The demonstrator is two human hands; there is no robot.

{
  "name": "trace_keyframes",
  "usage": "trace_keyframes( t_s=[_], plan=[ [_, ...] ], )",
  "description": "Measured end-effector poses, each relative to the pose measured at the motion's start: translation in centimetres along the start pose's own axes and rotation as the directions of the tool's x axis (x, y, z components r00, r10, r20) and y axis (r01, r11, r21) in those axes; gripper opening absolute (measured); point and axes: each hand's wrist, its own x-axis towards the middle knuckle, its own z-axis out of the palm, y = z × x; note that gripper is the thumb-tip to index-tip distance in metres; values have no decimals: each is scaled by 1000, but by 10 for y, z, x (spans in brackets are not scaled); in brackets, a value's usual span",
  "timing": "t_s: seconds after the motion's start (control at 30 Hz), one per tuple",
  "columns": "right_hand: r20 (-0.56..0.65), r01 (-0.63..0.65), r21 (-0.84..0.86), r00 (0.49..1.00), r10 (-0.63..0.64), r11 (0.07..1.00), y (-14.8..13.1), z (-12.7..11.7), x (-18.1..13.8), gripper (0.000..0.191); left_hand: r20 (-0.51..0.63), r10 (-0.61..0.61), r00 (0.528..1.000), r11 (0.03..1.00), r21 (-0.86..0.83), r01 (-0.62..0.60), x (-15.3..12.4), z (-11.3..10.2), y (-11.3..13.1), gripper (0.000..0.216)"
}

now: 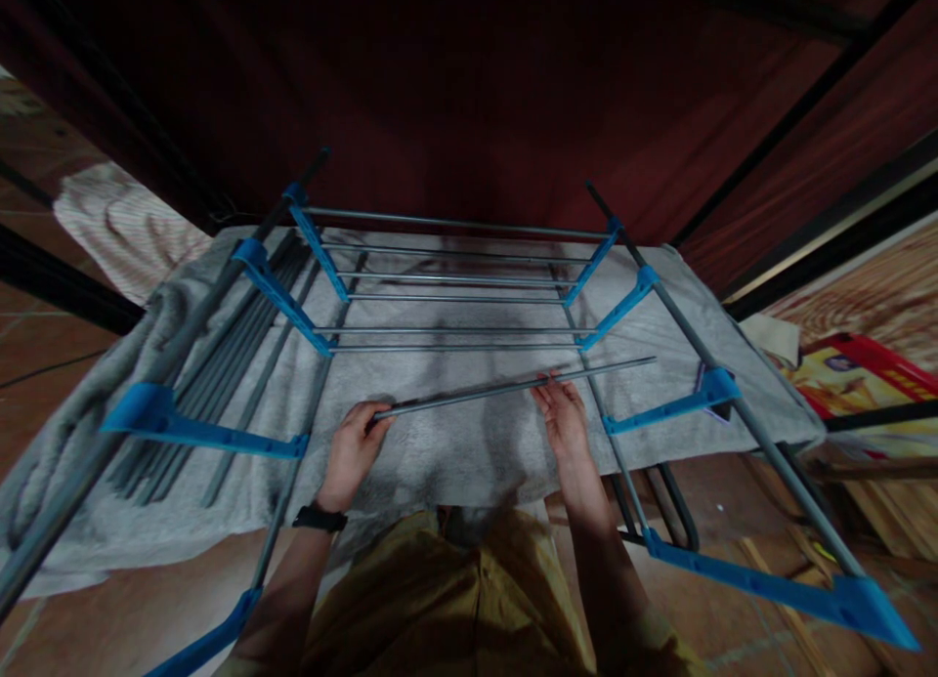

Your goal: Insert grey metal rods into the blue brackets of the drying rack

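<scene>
A grey metal rod [484, 392] lies nearly level between my hands, over a grey towel [447, 443] spread on the floor. My left hand [355, 450] is closed round the rod's left end. My right hand [563, 419] holds the rod near its middle with fingers curled under it. The rod's right end reaches toward a blue plastic bracket [663, 411]. Around the hands stands a drying rack frame [454, 276] with blue brackets and several grey rods fitted at the far end.
Several loose grey rods [220, 364] lie on the towel at the left. A striped cloth [124, 228] lies at far left. A red and yellow box [857, 379] sits at right. A dark red curtain [469, 91] hangs behind.
</scene>
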Motion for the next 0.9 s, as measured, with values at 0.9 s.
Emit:
trace_keyframes(
  t_s=[0.9],
  plan=[
    [70, 9, -105, 998, -2, 994, 27, 4, -8, 18, 73, -53, 996, 994, -89, 59, 1, 7, -7, 33]
  ],
)
